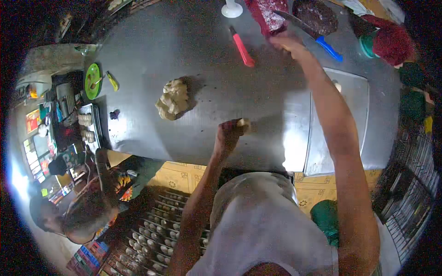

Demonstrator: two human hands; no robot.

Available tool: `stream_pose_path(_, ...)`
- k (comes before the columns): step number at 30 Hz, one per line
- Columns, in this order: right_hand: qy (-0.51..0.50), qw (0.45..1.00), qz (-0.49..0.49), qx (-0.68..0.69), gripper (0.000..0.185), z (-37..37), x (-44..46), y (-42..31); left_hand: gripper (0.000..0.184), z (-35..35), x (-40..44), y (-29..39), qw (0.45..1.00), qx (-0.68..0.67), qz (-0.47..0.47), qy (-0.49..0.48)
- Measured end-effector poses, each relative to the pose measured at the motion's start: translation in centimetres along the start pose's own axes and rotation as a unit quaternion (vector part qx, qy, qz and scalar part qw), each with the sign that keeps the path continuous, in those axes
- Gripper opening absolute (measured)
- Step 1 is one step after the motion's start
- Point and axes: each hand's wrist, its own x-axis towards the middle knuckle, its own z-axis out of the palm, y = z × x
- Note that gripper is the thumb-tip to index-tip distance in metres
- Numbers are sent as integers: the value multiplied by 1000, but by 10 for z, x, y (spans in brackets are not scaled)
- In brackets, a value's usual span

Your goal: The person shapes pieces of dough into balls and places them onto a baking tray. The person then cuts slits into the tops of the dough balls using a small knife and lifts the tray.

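My left hand (227, 135) is closed around a small piece of pale dough (244, 125) close to the near edge of the grey metal table (258, 92). A larger lumpy mass of dough (173, 100) lies to its left, farther in on the table. My right hand (289, 44) reaches to the far side, at the near edge of a dark red item dusted with white powder (272, 16). Its fingers are blurred, and I cannot tell whether they grip anything. A knife with a blue handle (329, 49) lies just right of this hand.
A red-handled tool (242, 48) and a white stand (231, 9) are at the far side. A clear sheet (338, 124) covers the right part. At left are a green plate (93, 81), a tray of dough pieces (90, 129) and another person (87, 207). Racked dough balls (152, 239) are below.
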Motion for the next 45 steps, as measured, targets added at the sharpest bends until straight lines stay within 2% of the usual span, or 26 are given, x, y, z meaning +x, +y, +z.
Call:
stream_pose_path(3, 1, 998, 36, 59, 30, 57, -106, -67, 27, 4, 14, -2, 969, -247, 12, -1)
stream_pose_path(5, -36, 983, 97, 149, 26, 89, -154, -36, 24, -3, 25, -3, 989, -143, 48, 2)
stream_pose_path(7, 44, 999, 12, 30, 25, 139, -217, -34, 21, -3, 46, -21, 996, -35, 78, 3)
stream_pose_path(9, 121, 938, -300, -122, 38, 188, -231, 37, 22, 12, 69, -51, 964, -153, 211, -49)
stream_pose_path(11, 157, 942, -181, -236, 52, 202, -263, 14, 30, 0, 39, 5, 956, -276, 7, -97)
stream_pose_path(12, 130, 959, -85, -238, 46, 196, -275, 5, 35, 6, 50, -7, 962, -190, 163, -110)
stream_pose_path(13, 153, 955, -120, -223, 40, 186, -276, 8, 34, 7, 42, -27, 909, -366, 103, -170)
stream_pose_path(15, 273, 947, -98, -135, 31, 177, -273, -4, 34, 12, 34, -25, 936, -318, 52, -138)
stream_pose_path(17, 176, 976, 18, -129, 32, 156, -269, -18, 35, 16, 46, -46, 870, -450, 24, -201)
stream_pose_path(18, 71, 981, 134, -117, 33, 148, -268, -18, 36, 15, 44, -17, 965, -99, 131, -203)
stream_pose_path(19, 108, 973, 100, -176, 34, 153, -263, 26, 37, 16, 42, -1, 923, 267, 218, -173)
stream_pose_path(20, 103, 974, 97, -176, 34, 148, -263, 18, 37, 19, 39, -2, 924, 267, 214, -168)
stream_pose_path(21, 102, 978, 48, -173, 34, 142, -266, -2, 37, 22, 32, -6, 955, -144, 114, -231)
stream_pose_path(22, 100, 981, 0, -167, 35, 141, -268, -11, 37, 24, 26, -11, 812, -529, -3, -248)
stream_pose_path(23, 37, 998, 46, -24, 32, 136, -266, -6, 39, 25, 35, -14, 877, -414, 18, -244)
stream_pose_path(24, 26, 998, 45, -21, 32, 135, -262, -6, 38, 30, 34, -14, 978, -90, 152, -113)
stream_pose_path(25, 32, 997, 61, -26, 30, 133, -263, -5, 33, 29, 43, -41, 972, -137, 126, -142)
stream_pose_path(27, 35, 996, 80, -31, 27, 125, -267, 2, 27, 35, 27, 8, 989, 76, 74, -101)
stream_pose_path(31, -26, 998, 50, 21, 22, 111, -262, 9, 25, 54, 26, 0, 977, -211, 21, -26)
stream_pose_path(33, -31, 990, -83, -105, 20, 106, -272, 6, 24, 51, 16, 17, 992, 81, 54, -80)
stream_pose_path(34, -3, 981, -136, -138, 15, 102, -266, 17, 19, 53, 13, 20, 979, 49, 182, -78)
stream_pose_path(37, -5, 987, -52, -150, 14, 98, -252, 48, 17, 81, 34, -34, 949, 159, 268, -43)
stream_pose_path(38, -3, 988, -53, -147, 14, 97, -253, 42, 17, 78, 33, -23, 948, 162, 269, -43)
stream_pose_path(40, -69, 960, -144, -228, 16, 102, -273, 26, 18, 69, 15, 2, 993, 7, 46, -106)
stream_pose_path(44, 11, 967, -52, -247, 18, 108, -276, 57, 20, 74, 25, -44, 966, 137, 208, -63)
stream_pose_path(45, 1, 970, 56, -235, 17, 108, -277, 52, 22, 73, 29, -49, 926, 289, 237, -49)
